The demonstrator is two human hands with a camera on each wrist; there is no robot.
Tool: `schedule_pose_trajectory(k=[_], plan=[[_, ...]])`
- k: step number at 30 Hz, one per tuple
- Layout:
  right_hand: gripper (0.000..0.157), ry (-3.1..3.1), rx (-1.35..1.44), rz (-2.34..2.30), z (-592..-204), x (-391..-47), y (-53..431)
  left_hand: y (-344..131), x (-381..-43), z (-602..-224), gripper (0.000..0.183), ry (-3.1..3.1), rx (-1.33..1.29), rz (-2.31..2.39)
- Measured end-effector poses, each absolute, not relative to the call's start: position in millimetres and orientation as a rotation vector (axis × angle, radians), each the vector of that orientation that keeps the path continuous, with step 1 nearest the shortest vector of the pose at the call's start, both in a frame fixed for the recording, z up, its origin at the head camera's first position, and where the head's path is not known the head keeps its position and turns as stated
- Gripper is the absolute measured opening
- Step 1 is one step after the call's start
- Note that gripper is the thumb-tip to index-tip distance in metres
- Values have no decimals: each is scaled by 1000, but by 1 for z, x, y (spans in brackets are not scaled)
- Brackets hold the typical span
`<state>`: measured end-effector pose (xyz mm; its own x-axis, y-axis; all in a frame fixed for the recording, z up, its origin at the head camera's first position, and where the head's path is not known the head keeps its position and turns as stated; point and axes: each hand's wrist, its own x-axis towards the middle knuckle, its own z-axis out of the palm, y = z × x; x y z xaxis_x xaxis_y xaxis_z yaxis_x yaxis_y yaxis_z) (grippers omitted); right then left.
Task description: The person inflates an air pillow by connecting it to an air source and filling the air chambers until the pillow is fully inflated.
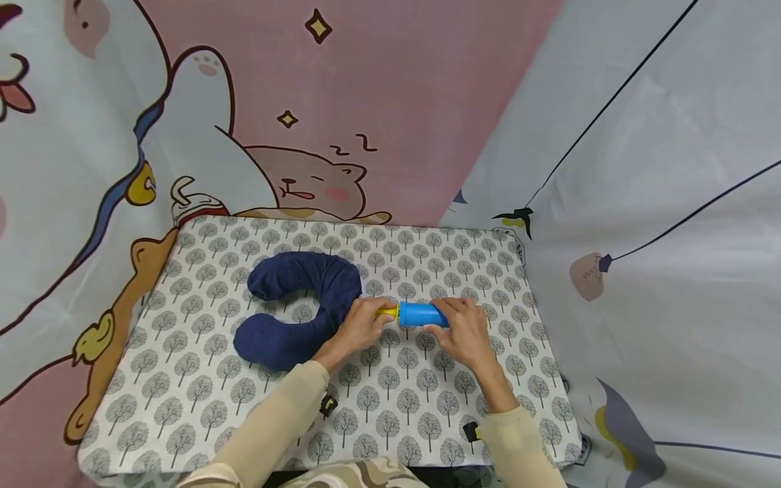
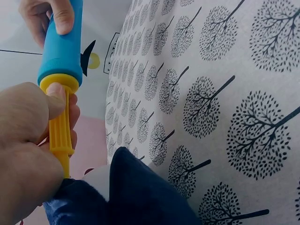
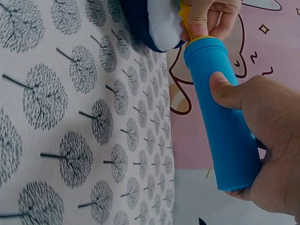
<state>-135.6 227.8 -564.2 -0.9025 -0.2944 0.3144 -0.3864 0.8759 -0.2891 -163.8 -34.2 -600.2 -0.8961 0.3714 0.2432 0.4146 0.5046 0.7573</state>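
Observation:
A blue hand air pump [image 1: 419,314] with a yellow ribbed nozzle [image 2: 60,133] lies sideways between my two hands. My left hand [image 1: 363,323] grips the nozzle end, thumb along its ribs. The fingers of my right hand [image 1: 465,330] wrap around the blue barrel, with the thumb lengthwise on it in the right wrist view. Left of the pump is a navy U-shaped neck pillow [image 1: 332,291], its outer curve right beside my left hand. In the left wrist view, the nozzle's tip runs down to the navy fabric. A white inner layer [image 3: 164,23] shows at the pillow's opening.
The table is covered by a white cloth [image 1: 390,427] printed with grey trees. Behind it hangs a pink and white cartoon curtain [image 1: 415,102], which continues along both sides. Black wrist straps [image 1: 328,405] show near the sleeves.

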Motion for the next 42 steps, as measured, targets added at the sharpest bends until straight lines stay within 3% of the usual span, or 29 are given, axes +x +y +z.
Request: schedule_pose_trajectory(k=[16,42], plan=[[67,-2883,686,261,-557,-139,229,-41,-165,-606,19,-2632,-766,-1351],[68,-2953,931,370,-569,-159,201,-46,-170,-596,19,-2789,-842,-1399]])
